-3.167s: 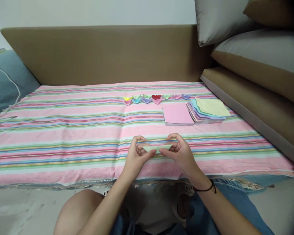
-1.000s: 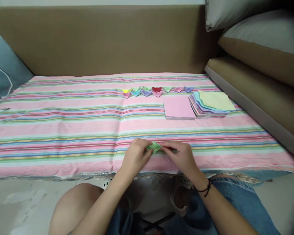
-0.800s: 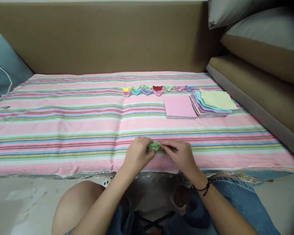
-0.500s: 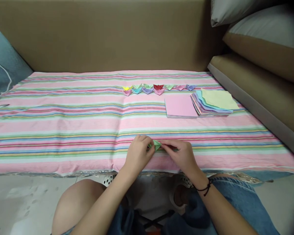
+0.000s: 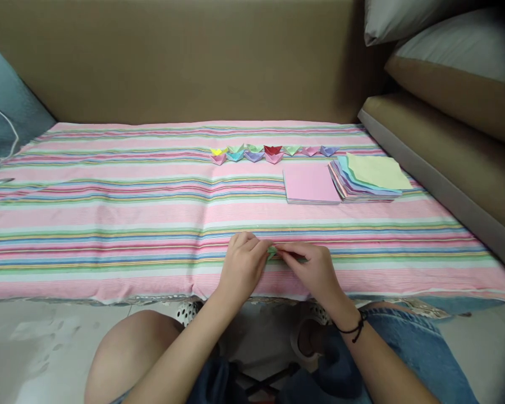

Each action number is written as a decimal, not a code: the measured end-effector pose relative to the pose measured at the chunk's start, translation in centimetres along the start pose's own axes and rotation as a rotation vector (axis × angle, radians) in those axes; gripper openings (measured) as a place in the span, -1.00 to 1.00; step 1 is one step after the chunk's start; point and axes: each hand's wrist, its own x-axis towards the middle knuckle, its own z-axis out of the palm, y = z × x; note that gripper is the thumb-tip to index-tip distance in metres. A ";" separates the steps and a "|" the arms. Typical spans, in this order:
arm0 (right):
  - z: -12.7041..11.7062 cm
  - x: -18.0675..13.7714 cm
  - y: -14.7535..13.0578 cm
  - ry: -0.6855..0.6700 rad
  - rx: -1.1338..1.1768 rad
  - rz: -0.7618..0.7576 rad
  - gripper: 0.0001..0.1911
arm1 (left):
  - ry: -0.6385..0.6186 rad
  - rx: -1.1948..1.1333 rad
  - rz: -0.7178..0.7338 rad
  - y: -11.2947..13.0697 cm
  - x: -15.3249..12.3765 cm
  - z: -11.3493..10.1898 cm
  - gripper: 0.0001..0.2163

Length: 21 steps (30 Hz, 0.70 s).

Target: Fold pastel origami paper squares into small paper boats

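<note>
Both hands meet low on the striped cloth [image 5: 109, 213], pinching a small folded green paper [image 5: 271, 251]. My left hand [image 5: 244, 266] has its fingers curled tight over the paper's left side. The fingertips of my right hand [image 5: 311, 269] press on its right side. Only a sliver of green shows between the fingers. Farther back lies a row of several small folded paper boats [image 5: 273, 153] in mixed colours. To their right sit a pink paper stack [image 5: 310, 183] and a fanned multicoloured paper stack [image 5: 372, 177].
A brown sofa back [image 5: 185, 62] rises behind the cloth. Brown and grey cushions [image 5: 446, 112] are piled at the right. A blue-grey pillow [image 5: 8, 123] with a white cable lies at the left. My bare knee [image 5: 130, 353] and jeans [image 5: 404, 359] are below the cloth's edge.
The long flat green strip held up between both hands has been brought down onto the cloth and squeezed into a small bundle. My fingers now cover more of it.
</note>
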 end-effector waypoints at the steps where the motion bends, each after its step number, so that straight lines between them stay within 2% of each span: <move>1: 0.0 0.0 0.0 -0.002 -0.002 -0.002 -0.81 | -0.004 0.005 0.008 0.0 0.0 0.0 -0.86; 12: 0.0 0.0 -0.2 0.003 -0.011 -0.004 -0.80 | -0.083 0.182 0.037 0.1 0.4 -0.4 -0.91; 21: -0.1 0.0 -0.3 -0.020 -0.002 0.009 -0.79 | -0.106 0.092 0.015 -0.3 0.6 -0.5 -0.92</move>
